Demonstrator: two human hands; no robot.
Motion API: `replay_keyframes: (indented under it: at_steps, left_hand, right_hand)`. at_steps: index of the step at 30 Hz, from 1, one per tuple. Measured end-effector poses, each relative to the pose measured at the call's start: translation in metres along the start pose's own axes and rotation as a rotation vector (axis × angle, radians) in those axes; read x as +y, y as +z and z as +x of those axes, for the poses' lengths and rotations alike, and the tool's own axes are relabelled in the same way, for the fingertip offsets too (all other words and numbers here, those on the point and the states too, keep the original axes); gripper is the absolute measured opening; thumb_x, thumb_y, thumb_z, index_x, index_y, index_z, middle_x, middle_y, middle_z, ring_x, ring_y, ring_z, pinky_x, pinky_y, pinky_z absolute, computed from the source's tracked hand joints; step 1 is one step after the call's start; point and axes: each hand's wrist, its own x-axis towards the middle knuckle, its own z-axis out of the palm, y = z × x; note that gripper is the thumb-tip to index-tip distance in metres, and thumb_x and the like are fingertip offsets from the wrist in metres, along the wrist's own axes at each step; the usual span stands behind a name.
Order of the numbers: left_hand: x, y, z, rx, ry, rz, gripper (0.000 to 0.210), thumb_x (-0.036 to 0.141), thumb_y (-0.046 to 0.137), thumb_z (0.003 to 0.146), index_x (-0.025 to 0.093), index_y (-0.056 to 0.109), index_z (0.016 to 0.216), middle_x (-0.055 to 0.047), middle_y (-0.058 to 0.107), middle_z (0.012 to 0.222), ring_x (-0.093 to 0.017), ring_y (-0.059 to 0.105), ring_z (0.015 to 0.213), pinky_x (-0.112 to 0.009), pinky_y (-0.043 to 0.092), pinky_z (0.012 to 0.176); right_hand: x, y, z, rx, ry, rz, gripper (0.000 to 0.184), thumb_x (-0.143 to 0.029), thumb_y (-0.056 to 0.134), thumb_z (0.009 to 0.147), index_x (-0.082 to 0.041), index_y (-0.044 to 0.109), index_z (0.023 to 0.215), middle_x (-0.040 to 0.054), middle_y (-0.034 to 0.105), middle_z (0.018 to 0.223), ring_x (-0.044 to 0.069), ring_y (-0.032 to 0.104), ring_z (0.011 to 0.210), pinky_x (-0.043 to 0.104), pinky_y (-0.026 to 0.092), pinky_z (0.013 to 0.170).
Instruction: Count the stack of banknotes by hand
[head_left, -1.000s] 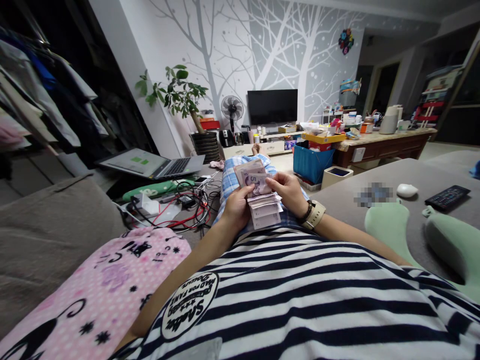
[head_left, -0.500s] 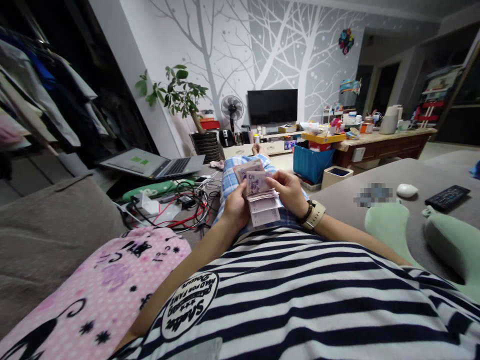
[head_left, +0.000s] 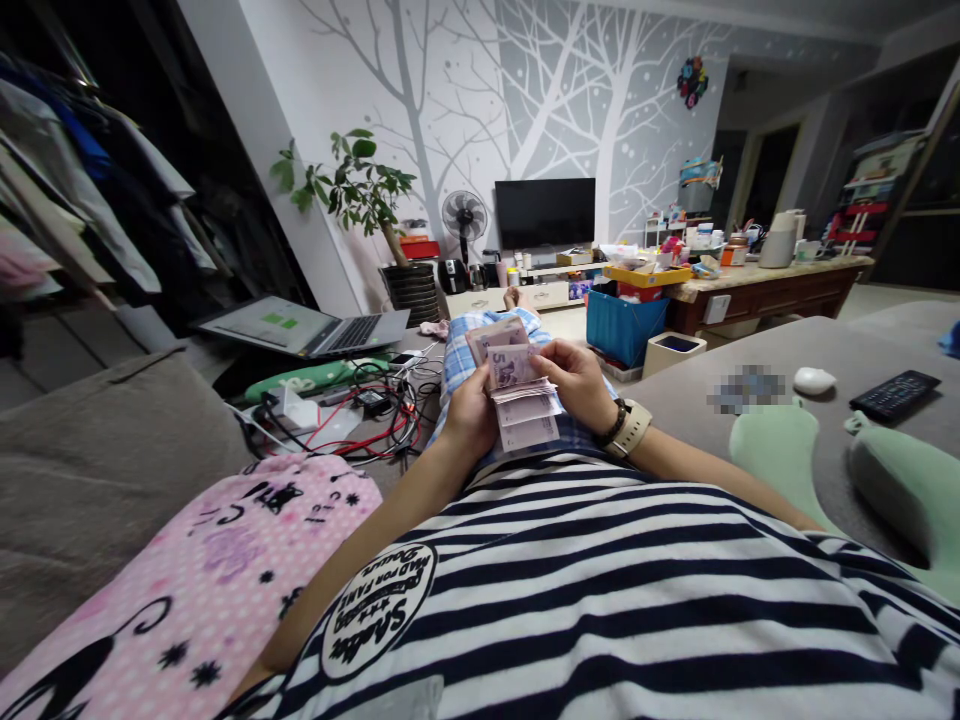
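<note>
Purple banknotes (head_left: 523, 408), fanned downward, held over the blue plaid cloth (head_left: 456, 348), just past the striped shirt (head_left: 600, 570). Left hand (head_left: 468, 410): thumb up, pinching the stack's left edge. Right hand (head_left: 579, 385): fingers bent, thumb and index pinching the "5" note's right side. Forearms angle inward. Right wrist: pale watch (head_left: 631, 430), dark bracelet (head_left: 616, 421).

The front banknote (head_left: 514, 366) bears a "5". On the striped shirt (head_left: 570, 590), a round patch (head_left: 379, 612) reads "MAD FOR", its larger lettering unclear. A "6" marks the colourful wall ornament (head_left: 692, 82).
</note>
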Motion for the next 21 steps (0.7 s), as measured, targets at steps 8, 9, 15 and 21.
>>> replay_keyframes:
  at_steps: [8,9,15,21]
  left_hand:
    - [-0.0007,0.0000,0.0013,-0.012,0.003,-0.044,0.036,0.026,0.075,0.111,0.019,0.099,0.137,-0.011,0.101,0.114,-0.040,0.100,0.113,-0.048,0.082,0.106]
    - [-0.0008,0.0003,0.0011,-0.004,0.002,-0.056,0.037,0.025,0.073,0.111,0.018,0.099,0.137,-0.011,0.101,0.112,-0.039,0.100,0.113,-0.048,0.082,0.106]
    - [-0.0003,0.0007,0.0000,0.015,-0.010,-0.066,0.037,0.022,0.074,0.109,0.016,0.098,0.137,-0.012,0.100,0.108,-0.040,0.100,0.108,-0.050,0.083,0.103]
    - [0.0003,0.0001,-0.0003,-0.006,-0.017,-0.047,0.039,0.022,0.078,0.106,0.018,0.098,0.140,-0.011,0.101,0.110,-0.041,0.100,0.108,-0.049,0.082,0.102]
  right_hand:
    - [0.0031,0.0009,0.0014,0.010,-0.031,-0.001,0.078,-0.098,0.097,0.085,-0.028,0.066,0.081,-0.0014,0.062,0.075,0.019,0.053,0.075,0.036,0.047,0.072]
    - [0.0038,0.0009,0.0016,0.011,-0.034,0.000,0.078,-0.098,0.098,0.085,-0.028,0.066,0.081,-0.0013,0.062,0.075,0.019,0.053,0.075,0.036,0.047,0.071]
    - [0.0059,0.0004,0.0019,0.006,-0.040,0.010,0.076,-0.096,0.099,0.086,-0.028,0.067,0.082,-0.0013,0.063,0.075,0.019,0.053,0.074,0.036,0.047,0.071]
    - [0.0048,0.0011,0.0016,0.005,-0.027,0.007,0.074,-0.095,0.097,0.086,-0.028,0.066,0.082,-0.0010,0.062,0.075,0.020,0.053,0.076,0.036,0.047,0.071]
